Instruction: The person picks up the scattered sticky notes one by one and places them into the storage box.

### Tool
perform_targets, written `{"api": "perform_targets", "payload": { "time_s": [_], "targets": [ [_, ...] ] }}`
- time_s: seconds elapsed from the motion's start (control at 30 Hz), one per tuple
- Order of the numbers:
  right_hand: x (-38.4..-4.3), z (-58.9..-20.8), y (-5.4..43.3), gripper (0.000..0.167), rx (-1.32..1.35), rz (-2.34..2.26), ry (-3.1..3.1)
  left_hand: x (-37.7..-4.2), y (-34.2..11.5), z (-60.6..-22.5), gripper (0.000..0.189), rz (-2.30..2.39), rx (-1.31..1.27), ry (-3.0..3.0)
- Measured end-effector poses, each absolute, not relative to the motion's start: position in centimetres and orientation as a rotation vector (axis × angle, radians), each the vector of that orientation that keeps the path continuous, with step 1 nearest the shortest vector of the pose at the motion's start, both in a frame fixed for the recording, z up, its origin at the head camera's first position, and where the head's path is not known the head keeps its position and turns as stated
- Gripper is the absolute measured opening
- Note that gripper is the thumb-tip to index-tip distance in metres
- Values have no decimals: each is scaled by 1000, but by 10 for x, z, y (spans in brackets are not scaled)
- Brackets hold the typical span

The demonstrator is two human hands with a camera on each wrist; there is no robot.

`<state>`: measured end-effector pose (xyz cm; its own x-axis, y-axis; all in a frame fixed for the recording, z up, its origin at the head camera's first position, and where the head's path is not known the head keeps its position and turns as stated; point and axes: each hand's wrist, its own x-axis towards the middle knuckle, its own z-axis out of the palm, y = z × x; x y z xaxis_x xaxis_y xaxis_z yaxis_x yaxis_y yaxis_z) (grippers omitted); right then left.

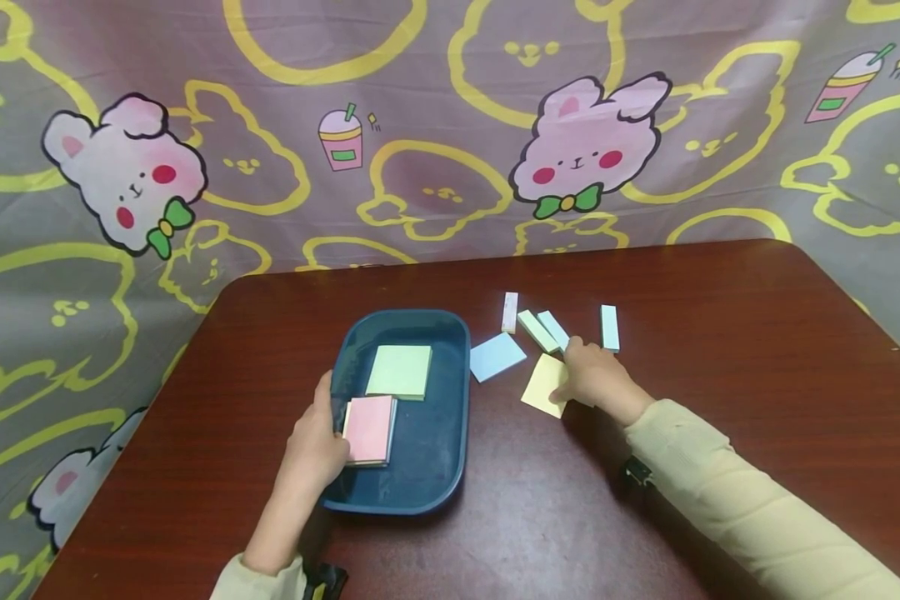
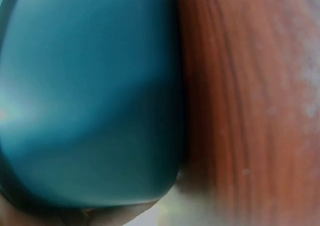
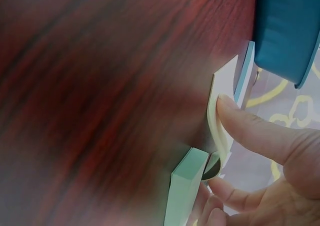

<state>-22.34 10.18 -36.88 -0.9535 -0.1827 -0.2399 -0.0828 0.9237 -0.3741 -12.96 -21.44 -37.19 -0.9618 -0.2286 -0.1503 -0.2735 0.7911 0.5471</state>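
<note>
My left hand (image 1: 311,446) grips the left rim of a dark blue plastic tray (image 1: 427,467), thumb over the inside edge. In the tray lie a light green sticky note pad (image 1: 400,370) and, nearer me, a stack topped by a pink pad (image 1: 369,427). My right hand (image 1: 598,379) pinches a pale yellow sticky note pad (image 1: 542,387) between thumb and fingers; in the right wrist view this pad (image 3: 223,88) bends under the thumb. The tray's blue surface (image 2: 90,95) fills much of the left wrist view.
A blue pad (image 1: 497,357) lies against the tray's right side. Behind the right hand are narrow strip pads: a whitish one (image 1: 509,312), a light green one (image 1: 537,332), a pale blue one (image 1: 552,328) and another blue one (image 1: 609,327). A patterned curtain (image 1: 435,125) hangs behind the table.
</note>
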Motion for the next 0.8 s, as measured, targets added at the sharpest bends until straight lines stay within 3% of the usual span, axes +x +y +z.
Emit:
{"api": "perform_targets", "payload": {
  "time_s": [0.37, 0.8],
  "targets": [
    [-224, -370, 105, 32, -260, -649, 2769, -130, -214, -372, 84, 900, -413, 2900],
    [-228, -373, 106, 32, -326, -623, 2768, -130, -214, -372, 84, 909, -423, 2901]
  ]
}}
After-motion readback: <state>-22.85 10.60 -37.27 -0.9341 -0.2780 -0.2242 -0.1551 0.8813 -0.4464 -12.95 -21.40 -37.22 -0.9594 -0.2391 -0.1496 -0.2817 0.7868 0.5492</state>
